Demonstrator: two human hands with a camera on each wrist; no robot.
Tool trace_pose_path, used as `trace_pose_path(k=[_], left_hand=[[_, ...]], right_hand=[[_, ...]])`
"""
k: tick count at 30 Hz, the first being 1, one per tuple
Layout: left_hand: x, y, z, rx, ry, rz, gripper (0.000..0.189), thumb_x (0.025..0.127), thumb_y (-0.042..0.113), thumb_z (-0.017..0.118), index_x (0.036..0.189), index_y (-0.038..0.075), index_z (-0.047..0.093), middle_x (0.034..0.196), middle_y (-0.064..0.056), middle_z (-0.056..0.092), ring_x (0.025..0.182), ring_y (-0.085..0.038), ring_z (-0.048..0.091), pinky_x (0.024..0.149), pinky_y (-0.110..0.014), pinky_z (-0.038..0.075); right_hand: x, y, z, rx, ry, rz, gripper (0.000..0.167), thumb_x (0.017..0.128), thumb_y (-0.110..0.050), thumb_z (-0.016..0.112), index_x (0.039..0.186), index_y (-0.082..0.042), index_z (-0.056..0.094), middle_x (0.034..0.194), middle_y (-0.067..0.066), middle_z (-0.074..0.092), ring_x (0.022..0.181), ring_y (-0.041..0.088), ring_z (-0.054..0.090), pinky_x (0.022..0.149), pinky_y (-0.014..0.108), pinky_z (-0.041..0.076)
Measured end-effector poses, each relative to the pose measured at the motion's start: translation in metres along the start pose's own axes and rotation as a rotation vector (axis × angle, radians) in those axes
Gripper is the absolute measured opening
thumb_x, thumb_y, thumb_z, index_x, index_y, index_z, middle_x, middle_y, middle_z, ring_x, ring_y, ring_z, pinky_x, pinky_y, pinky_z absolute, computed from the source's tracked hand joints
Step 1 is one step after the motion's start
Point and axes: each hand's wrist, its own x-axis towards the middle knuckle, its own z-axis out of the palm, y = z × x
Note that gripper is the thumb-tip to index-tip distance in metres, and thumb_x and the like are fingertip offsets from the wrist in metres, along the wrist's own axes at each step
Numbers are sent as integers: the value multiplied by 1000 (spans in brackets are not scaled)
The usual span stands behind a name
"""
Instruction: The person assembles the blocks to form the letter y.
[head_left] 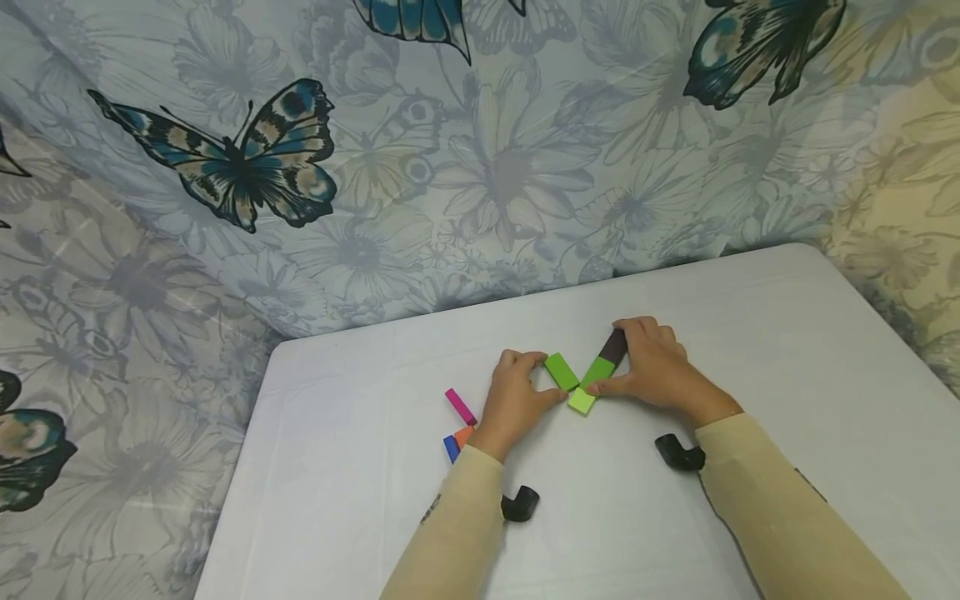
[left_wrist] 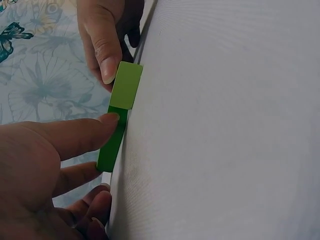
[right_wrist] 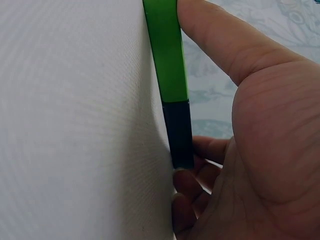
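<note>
Work in hand: laying small coloured blocks end to end on the white-covered counter (head_left: pixel 337 508). By my reading, partway along.

Down so far: four pieces, in a rough Y. Short lime-green block (head_left: pixel 582 402) at the foot. From it one branch runs up and right, a long green block (head_left: pixel 597 372) capped by a dark oblong block (head_left: pixel 613 347). The other branch, up and left, is a single smooth green rectangular block (head_left: pixel 561 372), its lower corner at or nearly at the lime piece; contact too fine to call.

Left hand (head_left: pixel 516 400) pinches that left-branch block, thumb at the lower end, index finger at the upper. Right hand (head_left: pixel 660 367) spans the right branch lengthwise, thumb near the join, fingers at the dark end. Looks like squaring up.

Apart, left of the left hand: slim magenta block (head_left: pixel 461 407), orange block (head_left: pixel 464 436), blue block (head_left: pixel 452 448), the last two partly hidden by the wrist. Probably the remainder, though their use cannot be told.

Appearance: flat-faced, straight-edged, evenly coloured. Dark piece brownish from the head, near-black from the right wrist. Material uncertain.
</note>
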Motion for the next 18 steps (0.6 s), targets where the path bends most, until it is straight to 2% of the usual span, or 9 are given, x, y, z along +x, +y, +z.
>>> trace_pose_path(k=[12, 18], left_hand=[[0, 0, -2, 55, -26, 28, 62, 93, 29, 91, 146, 8, 66, 127, -4, 53, 117, -20, 54, 103, -37, 50], [0, 1, -5, 41, -44, 26, 61, 93, 27, 90, 146, 7, 65, 128, -5, 53, 119, -20, 54, 104, -37, 49]], right_hand=[[-1, -2, 0, -6, 7, -3, 122, 76, -62, 96, 155, 11, 38, 153, 38, 36, 134, 59, 34, 103, 75, 34], [-1, -2, 0, -2, 9, -5, 122, 76, -62, 96, 155, 11, 38, 154, 38, 36, 134, 58, 34, 103, 74, 34]])
